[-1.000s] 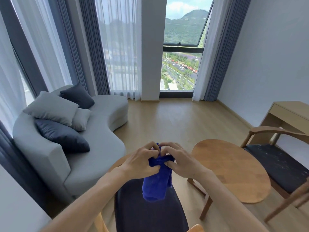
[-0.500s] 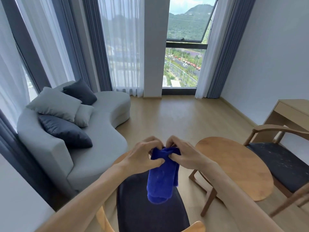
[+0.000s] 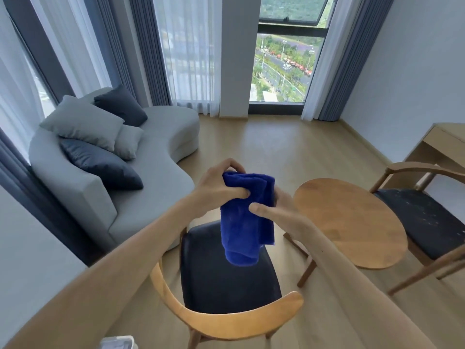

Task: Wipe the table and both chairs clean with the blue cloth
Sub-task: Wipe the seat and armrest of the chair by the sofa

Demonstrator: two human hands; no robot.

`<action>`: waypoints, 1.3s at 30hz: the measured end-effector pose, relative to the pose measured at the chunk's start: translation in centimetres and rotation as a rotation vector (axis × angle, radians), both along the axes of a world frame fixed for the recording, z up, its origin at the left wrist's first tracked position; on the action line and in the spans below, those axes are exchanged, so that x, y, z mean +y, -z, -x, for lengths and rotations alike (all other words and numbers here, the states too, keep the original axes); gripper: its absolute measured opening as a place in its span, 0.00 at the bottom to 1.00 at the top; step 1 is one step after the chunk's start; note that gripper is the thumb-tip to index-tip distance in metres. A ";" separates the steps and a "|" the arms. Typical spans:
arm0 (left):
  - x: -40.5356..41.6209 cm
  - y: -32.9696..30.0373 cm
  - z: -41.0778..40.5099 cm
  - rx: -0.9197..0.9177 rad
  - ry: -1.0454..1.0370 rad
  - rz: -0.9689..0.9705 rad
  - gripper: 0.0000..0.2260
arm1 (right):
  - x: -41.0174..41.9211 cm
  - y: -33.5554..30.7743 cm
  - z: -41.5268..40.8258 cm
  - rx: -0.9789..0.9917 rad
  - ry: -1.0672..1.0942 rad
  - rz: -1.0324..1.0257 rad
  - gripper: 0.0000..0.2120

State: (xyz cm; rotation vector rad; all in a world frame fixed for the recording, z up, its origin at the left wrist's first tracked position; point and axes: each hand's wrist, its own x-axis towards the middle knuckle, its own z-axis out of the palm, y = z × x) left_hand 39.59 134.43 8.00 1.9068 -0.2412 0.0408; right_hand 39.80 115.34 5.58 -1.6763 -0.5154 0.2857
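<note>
The blue cloth (image 3: 246, 217) hangs folded in mid-air in front of me. My left hand (image 3: 219, 187) grips its top left edge, and my right hand (image 3: 274, 207) pinches its right side with the thumb in front. Below the cloth stands the near wooden chair (image 3: 226, 321) with a dark seat and a curved backrest facing me. To the right is the round wooden table (image 3: 352, 222), with the second wooden chair (image 3: 427, 222) beyond it; its dark seat shows pale specks.
A grey curved sofa (image 3: 156, 157) with several cushions fills the left. A wooden desk (image 3: 445, 142) stands against the right wall. Tall windows with curtains line the far side. A white object (image 3: 117, 343) peeks in at the bottom edge.
My view tilted down and moved closer, bringing the near chair's backrest into sight. Both hands spread the bunched cloth wider at the top, and the right hand slid lower along its side.
</note>
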 end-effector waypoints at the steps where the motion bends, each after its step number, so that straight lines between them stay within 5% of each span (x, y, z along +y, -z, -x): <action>1: -0.2 0.0 0.1 0.027 -0.010 0.059 0.14 | 0.0 0.5 0.3 0.013 -0.046 -0.004 0.27; 6: -0.8 0.6 0.4 0.099 -0.040 0.165 0.17 | 0.0 2.2 1.0 0.023 0.066 -0.020 0.30; 15: 1.2 6.5 2.7 0.302 -0.074 0.054 0.15 | 0.1 8.0 3.4 0.073 0.106 0.172 0.21; 20: 2.9 11.2 5.2 0.323 -0.194 -0.222 0.15 | 1.6 12.6 5.0 0.086 0.042 0.271 0.24; 26: 7.1 21.0 9.5 0.393 -0.398 -0.448 0.04 | 2.4 21.0 7.4 0.120 0.095 0.429 0.24; 32: 10.3 30.8 9.4 0.335 -0.270 -0.817 0.07 | 5.8 31.9 10.8 -0.333 0.395 0.946 0.29; 35: 11.1 35.5 8.5 0.270 -0.126 -1.001 0.10 | 8.4 37.0 12.7 -0.426 0.265 1.223 0.27; 39: 12.6 39.2 7.8 0.210 0.070 -1.187 0.11 | 9.4 38.2 12.5 -0.516 0.155 1.280 0.19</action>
